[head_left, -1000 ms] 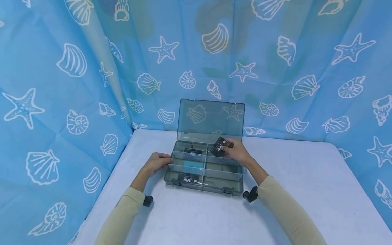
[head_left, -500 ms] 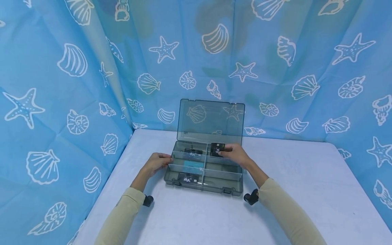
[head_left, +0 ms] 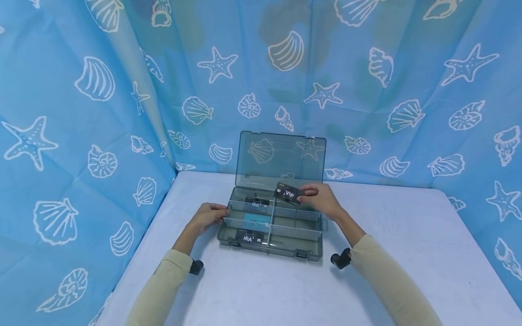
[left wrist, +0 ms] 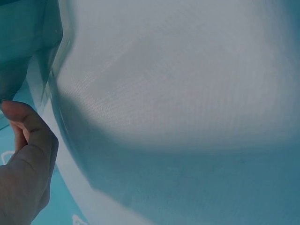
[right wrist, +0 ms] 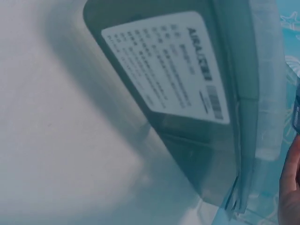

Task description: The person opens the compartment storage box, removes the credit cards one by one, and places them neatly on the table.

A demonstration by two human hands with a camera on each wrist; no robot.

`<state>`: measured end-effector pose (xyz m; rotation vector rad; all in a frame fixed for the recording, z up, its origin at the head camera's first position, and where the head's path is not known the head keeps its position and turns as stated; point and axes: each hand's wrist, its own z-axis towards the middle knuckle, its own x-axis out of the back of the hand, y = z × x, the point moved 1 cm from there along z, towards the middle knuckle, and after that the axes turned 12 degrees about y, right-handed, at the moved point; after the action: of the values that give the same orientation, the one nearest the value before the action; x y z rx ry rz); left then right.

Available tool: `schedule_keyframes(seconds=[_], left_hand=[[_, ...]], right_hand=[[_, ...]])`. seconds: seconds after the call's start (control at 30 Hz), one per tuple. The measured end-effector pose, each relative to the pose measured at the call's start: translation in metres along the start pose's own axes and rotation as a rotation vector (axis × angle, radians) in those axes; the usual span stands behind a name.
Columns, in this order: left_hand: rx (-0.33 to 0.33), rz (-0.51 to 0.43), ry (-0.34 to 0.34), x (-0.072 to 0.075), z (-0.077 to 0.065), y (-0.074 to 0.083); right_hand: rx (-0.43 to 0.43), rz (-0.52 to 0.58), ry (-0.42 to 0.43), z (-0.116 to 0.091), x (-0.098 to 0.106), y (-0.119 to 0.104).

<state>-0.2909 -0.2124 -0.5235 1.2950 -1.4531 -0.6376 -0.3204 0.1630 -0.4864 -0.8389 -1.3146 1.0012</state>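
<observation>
A grey see-through compartment box (head_left: 281,254) stands with its lid (head_left: 281,158) raised at the back. My right hand (head_left: 324,199) pinches a black Vip card (head_left: 288,194) by its right end, over the back compartments and tilted. In the right wrist view only part of that hand (right wrist: 289,183) shows. My left hand (head_left: 209,215) grips the box's left wall with its fingertips; in the left wrist view the hand (left wrist: 28,154) meets the box corner (left wrist: 28,37). Black cards lie in the back left (head_left: 257,202) and front left (head_left: 248,236) compartments, a blue card (head_left: 256,222) between them.
Clear dividers (head_left: 297,232) split the box into several compartments. A white label (right wrist: 168,70) is on the box. It stands on a white table (head_left: 261,294), before a blue shell-patterned curtain (head_left: 253,81). Black wrist cameras (head_left: 340,259) show below both hands.
The right hand has turned the Vip card from upright lettering to nearly level, lifting it slightly and drawing back to the right. The left hand stays at the box.
</observation>
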Motion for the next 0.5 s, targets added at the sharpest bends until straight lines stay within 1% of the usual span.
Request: schedule_keyframes(seconds=[0.07, 0.13, 0.23, 0.37, 0.4, 0.5], left_hand=[[-0.003, 0.003, 0.004, 0.000, 0.000, -0.002], [-0.003, 0.004, 0.007, -0.001, 0.001, -0.002], [-0.002, 0.005, 0.008, -0.001, 0.001, -0.003], [0.000, 0.005, 0.002, 0.000, 0.000, -0.002], [0.002, 0.004, 0.001, 0.000, 0.000, -0.002], [-0.001, 0.012, 0.003, 0.000, -0.001, -0.003]], right_hand=[[0.000, 0.072, 0.007, -0.001, 0.005, 0.002], [-0.017, 0.170, 0.025, -0.002, 0.011, 0.005], [-0.092, 0.270, 0.080, -0.003, 0.021, 0.006], [-0.197, 0.323, 0.160, -0.002, 0.038, 0.013], [-0.213, 0.331, 0.179, 0.000, 0.043, 0.018], [-0.272, 0.343, 0.236, 0.000, 0.060, 0.024]])
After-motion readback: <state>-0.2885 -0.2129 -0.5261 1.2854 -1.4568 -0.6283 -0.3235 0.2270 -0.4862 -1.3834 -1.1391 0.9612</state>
